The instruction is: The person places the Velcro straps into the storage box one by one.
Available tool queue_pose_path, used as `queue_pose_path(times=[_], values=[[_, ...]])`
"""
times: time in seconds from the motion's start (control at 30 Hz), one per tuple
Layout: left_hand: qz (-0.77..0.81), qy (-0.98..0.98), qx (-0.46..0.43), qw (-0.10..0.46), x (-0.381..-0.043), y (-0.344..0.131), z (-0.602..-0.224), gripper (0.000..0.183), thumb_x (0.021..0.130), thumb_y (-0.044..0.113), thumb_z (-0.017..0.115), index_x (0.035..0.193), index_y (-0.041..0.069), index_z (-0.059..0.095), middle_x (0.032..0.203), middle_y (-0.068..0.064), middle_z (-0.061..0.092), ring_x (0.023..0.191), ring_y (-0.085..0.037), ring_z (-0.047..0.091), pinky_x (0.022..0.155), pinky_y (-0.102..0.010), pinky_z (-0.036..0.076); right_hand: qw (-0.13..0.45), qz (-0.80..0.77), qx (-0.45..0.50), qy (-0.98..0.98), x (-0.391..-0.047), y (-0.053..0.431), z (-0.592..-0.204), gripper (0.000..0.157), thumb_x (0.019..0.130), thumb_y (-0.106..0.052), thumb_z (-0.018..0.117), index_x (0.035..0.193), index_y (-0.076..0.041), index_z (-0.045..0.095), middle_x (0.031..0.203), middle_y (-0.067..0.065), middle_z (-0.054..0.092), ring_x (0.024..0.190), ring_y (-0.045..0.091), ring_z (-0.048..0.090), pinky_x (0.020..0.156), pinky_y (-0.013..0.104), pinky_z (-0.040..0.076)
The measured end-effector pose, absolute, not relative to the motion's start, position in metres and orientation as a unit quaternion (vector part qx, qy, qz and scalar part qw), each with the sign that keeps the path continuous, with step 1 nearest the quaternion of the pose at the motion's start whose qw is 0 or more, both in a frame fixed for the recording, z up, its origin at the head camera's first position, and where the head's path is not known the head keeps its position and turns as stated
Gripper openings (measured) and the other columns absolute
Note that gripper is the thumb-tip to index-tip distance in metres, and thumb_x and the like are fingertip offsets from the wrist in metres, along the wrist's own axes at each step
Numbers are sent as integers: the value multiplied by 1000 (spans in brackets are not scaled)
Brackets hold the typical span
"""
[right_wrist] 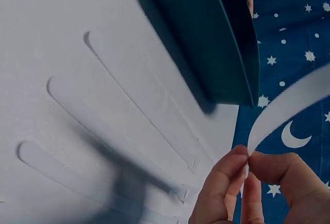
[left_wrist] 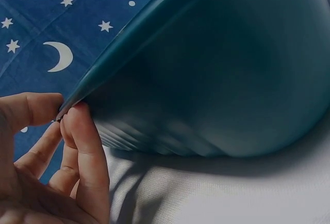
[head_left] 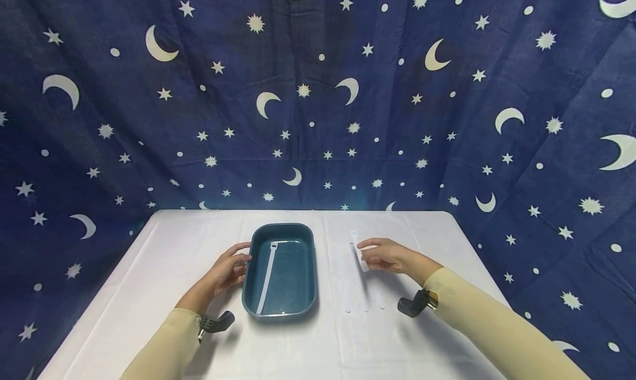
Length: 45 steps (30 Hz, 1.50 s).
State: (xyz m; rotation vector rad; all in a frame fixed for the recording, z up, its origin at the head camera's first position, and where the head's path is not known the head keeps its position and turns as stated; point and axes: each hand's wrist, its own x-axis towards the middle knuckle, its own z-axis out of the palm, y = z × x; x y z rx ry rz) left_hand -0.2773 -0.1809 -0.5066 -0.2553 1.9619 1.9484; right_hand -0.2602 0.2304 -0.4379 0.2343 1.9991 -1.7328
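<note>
The right hand [head_left: 390, 256] pinches a white strap [right_wrist: 289, 102] between thumb and fingertips, raised above the table [head_left: 298, 358] right of the center of the head view. The left hand [head_left: 231, 269] pinches the left rim of the teal tray [head_left: 293, 280], just left of center.

The likeliest trouble is the thin strap slipping or twisting, since only the fingertips hold it and its free length bends. It could also catch on the tray's raised wall, or land across the strap inside [head_left: 267, 278]. A tug from the left hand might tilt or drag the tray.

In the head view, the held strap's long axis runs steeply from upper left to lower right. In the right wrist view, it curves from the fingertips toward the upper right edge; which end bears the buckle is hard to tell. The strap in the tray slants from upper right to lower left, buckle uppermost.
</note>
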Motion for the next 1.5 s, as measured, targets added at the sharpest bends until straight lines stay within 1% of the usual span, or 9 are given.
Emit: queue_pose_path(times=[0.17, 0.3, 0.4, 0.53, 0.7, 0.97, 1.13, 1.37, 1.5], values=[[689, 696, -94, 179, -278, -180, -507, 60, 91, 16, 58, 148, 15, 38, 101, -4, 68, 80, -13, 69, 67, -25, 57, 235, -629, 82, 737, -261, 224, -437, 55, 81, 9, 61, 133, 10, 47, 102, 15, 60, 81, 15, 64, 79, 31, 58], [690, 695, -94, 178, -277, -179, -507, 60, 92, 16, 58, 148, 15, 38, 104, -5, 68, 82, -13, 69, 68, -26, 57, 238, -631, 72, 735, -260, 217, -434, 56, 81, 9, 60, 135, 10, 46, 106, 16, 58, 85, 17, 64, 92, 40, 55], [688, 697, -94, 178, -277, -179, -507, 59, 92, 17, 57, 148, 15, 38, 107, -7, 67, 82, -13, 69, 68, -26, 57, 238, -633, 65, 734, -261, 212, -434, 56, 81, 10, 60, 135, 10, 46, 107, 15, 57, 85, 17, 64, 96, 44, 52], [684, 701, -95, 178, -276, -179, -508, 59, 92, 17, 57, 148, 16, 38, 110, -8, 67, 82, -13, 69, 68, -26, 57, 236, -634, 60, 734, -263, 204, -433, 54, 82, 10, 60, 135, 10, 46, 108, 14, 56, 83, 15, 63, 97, 45, 51], [685, 701, -92, 177, -276, -180, -509, 59, 93, 18, 57, 148, 15, 38, 109, -8, 67, 83, -13, 69, 69, -27, 57, 238, -637, 46, 732, -265, 191, -431, 56, 81, 11, 58, 135, 10, 45, 114, 19, 54, 82, 15, 63, 93, 41, 54], [694, 689, -96, 183, -275, -180, -507, 59, 92, 16, 57, 148, 16, 38, 105, -6, 67, 81, -12, 68, 69, -26, 57, 238, -640, 27, 730, -267, 167, -427, 56, 81, 13, 59, 134, 11, 46, 109, 18, 56, 77, 13, 64, 90, 40, 56], [695, 690, -90, 184, -276, -179, -506, 60, 92, 16, 57, 149, 15, 37, 102, -5, 67, 80, -12, 68, 69, -27, 57, 238, -643, 25, 728, -270, 151, -426, 55, 79, 15, 60, 133, 9, 49, 118, 25, 55, 78, 14, 64, 90, 40, 56], [695, 689, -93, 183, -277, -179, -507, 60, 92, 15, 57, 148, 14, 38, 97, -2, 67, 77, -10, 68, 68, -27, 57, 247, -639, 10, 728, -271, 127, -423, 53, 79, 16, 62, 130, 9, 51, 107, 16, 59, 84, 17, 62, 95, 45, 52], [696, 689, -93, 181, -278, -179, -508, 59, 92, 15, 56, 148, 14, 38, 97, -2, 67, 78, -10, 68, 68, -26, 57, 255, -636, 14, 728, -271, 113, -425, 52, 78, 15, 64, 128, 7, 54, 110, 16, 59, 85, 17, 62, 97, 45, 51]])
